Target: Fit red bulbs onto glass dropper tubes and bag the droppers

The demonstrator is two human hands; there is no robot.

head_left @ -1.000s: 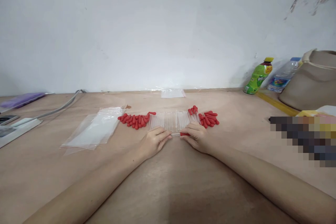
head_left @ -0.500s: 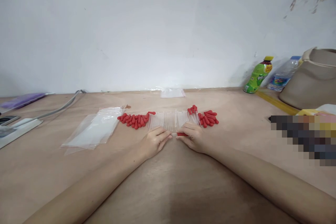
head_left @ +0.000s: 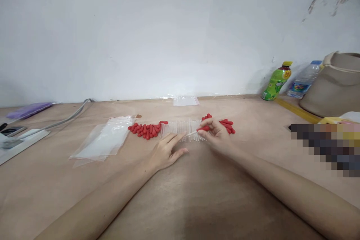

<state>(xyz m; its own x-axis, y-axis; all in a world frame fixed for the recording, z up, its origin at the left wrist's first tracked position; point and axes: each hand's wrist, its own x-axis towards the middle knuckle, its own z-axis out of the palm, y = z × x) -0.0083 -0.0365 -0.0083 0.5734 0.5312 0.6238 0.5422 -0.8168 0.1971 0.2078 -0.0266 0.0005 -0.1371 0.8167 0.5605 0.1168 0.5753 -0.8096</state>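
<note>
Head view, looking forward and down along both forearms to a brown bench [head_left: 180, 195] set against a white wall. Right hand [head_left: 215, 135] raised just off the bench, thumb and forefinger pinching a dropper [head_left: 197, 131] by its red bulb; the clear stem slants left and slightly down, over the near edge of a row of clear glass tubes [head_left: 180, 126]. The tubes lie side by side on the bench, just beyond both hands. Left hand [head_left: 165, 152] palm down, fingers loosely spread, holding nothing; forefinger stretched towards the near edge of the tube row, its tip close below the dropper's stem. Cannot tell whether it touches the tubes. Loose red rubber bulbs [head_left: 146, 130] heaped at the left end of the row; a second heap of red bulbs [head_left: 228, 124] at the right end, partly behind the right hand. Left of the first heap, a small stack of clear plastic bags [head_left: 102, 142] lying flat. One more clear bag [head_left: 185, 100] at the far edge by the wall. Far left: a grey cable [head_left: 67, 118], a purple flat object [head_left: 28, 110], a phone [head_left: 12, 131]. Far right, by the wall: a green bottle with yellow cap [head_left: 277, 80], leaning; a clear water bottle [head_left: 303, 80] just beside it; a beige bag [head_left: 334, 86] near both.
</note>
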